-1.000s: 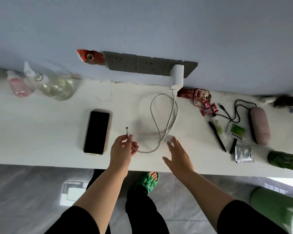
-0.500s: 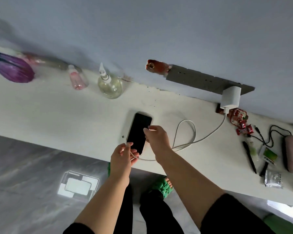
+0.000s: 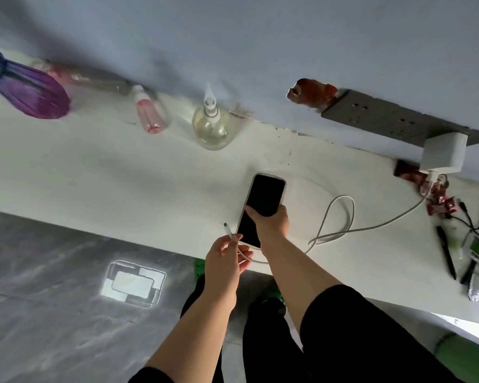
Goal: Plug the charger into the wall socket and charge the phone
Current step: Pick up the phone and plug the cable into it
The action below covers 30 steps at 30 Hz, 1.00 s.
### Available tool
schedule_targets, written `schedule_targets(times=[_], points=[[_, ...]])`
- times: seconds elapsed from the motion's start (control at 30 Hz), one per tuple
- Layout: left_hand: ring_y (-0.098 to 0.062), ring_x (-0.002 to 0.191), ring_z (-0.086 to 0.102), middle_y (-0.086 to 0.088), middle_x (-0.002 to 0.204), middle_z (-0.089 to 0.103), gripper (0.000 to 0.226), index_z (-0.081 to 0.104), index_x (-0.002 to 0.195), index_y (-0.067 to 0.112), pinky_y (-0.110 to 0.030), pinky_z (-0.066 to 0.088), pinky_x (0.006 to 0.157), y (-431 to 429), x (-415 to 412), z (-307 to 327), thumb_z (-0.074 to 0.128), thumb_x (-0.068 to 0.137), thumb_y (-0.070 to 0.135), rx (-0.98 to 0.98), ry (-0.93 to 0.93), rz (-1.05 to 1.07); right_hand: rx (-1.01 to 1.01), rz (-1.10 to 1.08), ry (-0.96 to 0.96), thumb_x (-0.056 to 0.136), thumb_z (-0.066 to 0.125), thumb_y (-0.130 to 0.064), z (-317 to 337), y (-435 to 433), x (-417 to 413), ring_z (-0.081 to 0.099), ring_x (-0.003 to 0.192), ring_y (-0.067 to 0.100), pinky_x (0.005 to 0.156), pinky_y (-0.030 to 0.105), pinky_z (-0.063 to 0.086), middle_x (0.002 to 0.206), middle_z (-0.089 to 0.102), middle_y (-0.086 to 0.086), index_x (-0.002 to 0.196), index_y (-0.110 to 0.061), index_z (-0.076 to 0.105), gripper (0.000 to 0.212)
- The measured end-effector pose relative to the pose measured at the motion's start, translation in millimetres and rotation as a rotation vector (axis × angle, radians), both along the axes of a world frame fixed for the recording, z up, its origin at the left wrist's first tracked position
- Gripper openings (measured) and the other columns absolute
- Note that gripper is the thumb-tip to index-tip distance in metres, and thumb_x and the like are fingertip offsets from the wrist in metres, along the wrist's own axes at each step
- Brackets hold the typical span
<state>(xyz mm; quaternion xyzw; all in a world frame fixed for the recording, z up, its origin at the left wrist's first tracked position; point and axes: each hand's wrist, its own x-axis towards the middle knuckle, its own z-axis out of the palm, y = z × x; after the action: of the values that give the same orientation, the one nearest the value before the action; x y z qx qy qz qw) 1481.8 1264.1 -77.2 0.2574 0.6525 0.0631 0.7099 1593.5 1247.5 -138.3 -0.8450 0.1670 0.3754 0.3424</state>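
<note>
Head view: the right hand (image 3: 268, 219), just empty, has now closed its fingers (image 3: 249, 210) on the phone (image 3: 262, 208). Left hand (image 3: 224, 258) still pinches the cable plug (image 3: 227, 229) beside it, so insertion looks next.

A single head-worn wide-angle camera looks steeply down from close above the white counter (image 3: 122, 172), tilted so its front edge runs diagonally. The wall (image 3: 260, 37) fills the top, grey floor (image 3: 53, 299) the lower left, forearms entering from below.
</note>
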Motion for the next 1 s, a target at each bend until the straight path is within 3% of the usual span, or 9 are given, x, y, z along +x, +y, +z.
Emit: schedule_targets(times=[0.07, 0.17, 0.3, 0.37, 0.43, 0.53, 0.63, 0.83, 1.0], points=[[-0.014, 0.07, 0.071, 0.002, 0.068, 0.07, 0.014, 0.067, 0.096, 0.018, -0.025, 0.055, 0.065, 2.4, 0.3, 7.7, 0.055, 0.094, 0.024, 0.012, -0.024, -0.036, 0.148, -0.073, 0.081, 0.069, 0.084, -0.029, 11.0, -6.6, 8.4, 0.064, 0.085, 0.019, 0.068, 0.033, 0.056, 0.098, 0.066, 0.002, 0.099, -0.018, 0.054, 0.045], [-0.012, 0.064, 0.068, 0.006, 0.058, 0.067, 0.016, 0.069, 0.092, 0.019, -0.026, 0.055, 0.067, 5.8, 5.7, 28.0, 0.054, 0.094, 0.024, 0.041, -0.087, -0.092, 0.407, -0.184, 0.394, 0.073, 0.082, -0.021, 38.2, -19.6, 29.9, 0.068, 0.099, 0.034, 0.079, 0.047, 0.059, 0.107, 0.07, 0.013, 0.114, -0.011, 0.06, 0.048], [-0.007, 0.05, 0.054, 0.006, 0.052, 0.053, 0.022, 0.069, 0.094, 0.015, -0.024, 0.056, 0.06, 2.6, 19.3, 67.7, 0.047, 0.097, 0.018, 0.084, -0.204, -0.148, 0.655, -0.222, 0.592, 0.072, 0.08, -0.023, 76.9, -43.6, 54.4, 0.072, 0.095, 0.032, 0.072, 0.044, 0.059, 0.102, 0.074, 0.013, 0.119, -0.014, 0.062, 0.051], [-0.005, 0.046, 0.047, 0.006, 0.053, 0.049, 0.025, 0.069, 0.091, 0.018, -0.02, 0.05, 0.051, -2.9, 26.8, 90.0, 0.045, 0.098, 0.018, 0.125, -0.229, -0.17, 0.768, -0.26, 0.652, 0.078, 0.075, -0.023, 93.2, -54.7, 62.4, 0.069, 0.105, 0.031, 0.075, 0.043, 0.058, 0.116, 0.069, 0.017, 0.125, -0.011, 0.059, 0.051], [-0.005, 0.045, 0.039, 0.007, 0.054, 0.045, 0.027, 0.07, 0.089, 0.021, -0.019, 0.04, 0.044, -10.5, 32.7, 110.5, 0.045, 0.098, 0.021, 0.179, -0.248, -0.22, 0.861, -0.278, 0.672, 0.087, 0.067, -0.021, 110.5, -62.6, 69.5, 0.065, 0.113, 0.029, 0.078, 0.042, 0.058, 0.13, 0.062, 0.016, 0.133, -0.007, 0.053, 0.05], [-0.003, 0.043, 0.03, 0.009, 0.053, 0.04, 0.026, 0.069, 0.088, 0.021, -0.018, 0.026, 0.041, -24.0, 38.9, 136.0, 0.045, 0.097, 0.022, 0.242, -0.263, -0.3, 0.95, -0.309, 0.66, 0.092, 0.06, -0.02, 134.7, -72.6, 80.9, 0.065, 0.113, 0.025, 0.077, 0.041, 0.058, 0.13, 0.063, 0.012, 0.136, -0.005, 0.048, 0.049], [-0.004, 0.041, 0.028, 0.01, 0.051, 0.038, 0.024, 0.069, 0.083, 0.018, -0.019, 0.021, 0.039, -39.6, 44.6, 158.7, 0.049, 0.095, 0.022, 0.265, -0.244, -0.307, 1.024, -0.335, 0.662, 0.09, 0.06, -0.037, 162.1, -83.1, 93.4, 0.063, 0.115, 0.028, 0.087, 0.044, 0.054, 0.132, 0.061, 0.015, 0.139, -0.01, 0.045, 0.057], [-0.002, 0.041, 0.037, 0.007, 0.054, 0.049, 0.025, 0.07, 0.075, 0.02, -0.021, 0.027, 0.046, -73.0, 58.3, 202.5, 0.053, 0.093, 0.027, 0.319, -0.272, -0.389, 1.217, -0.439, 0.732, 0.077, 0.056, -0.07, 217.7, -95.9, 109.9, 0.054, 0.123, 0.042, 0.098, 0.065, 0.042, 0.135, 0.057, 0.019, 0.131, -0.021, 0.055, 0.073], [-0.005, 0.04, 0.034, 0.001, 0.063, 0.064, 0.024, 0.071, 0.077, 0.017, -0.015, 0.029, 0.039, -93.1, 72.6, 219.5, 0.055, 0.091, 0.028, 0.297, -0.327, -0.319, 1.27, -0.434, 0.716, 0.073, 0.054, -0.074, 240.4, -107.5, 115.6, 0.057, 0.121, 0.039, 0.095, 0.064, 0.045, 0.134, 0.059, 0.018, 0.138, -0.02, 0.046, 0.085]])
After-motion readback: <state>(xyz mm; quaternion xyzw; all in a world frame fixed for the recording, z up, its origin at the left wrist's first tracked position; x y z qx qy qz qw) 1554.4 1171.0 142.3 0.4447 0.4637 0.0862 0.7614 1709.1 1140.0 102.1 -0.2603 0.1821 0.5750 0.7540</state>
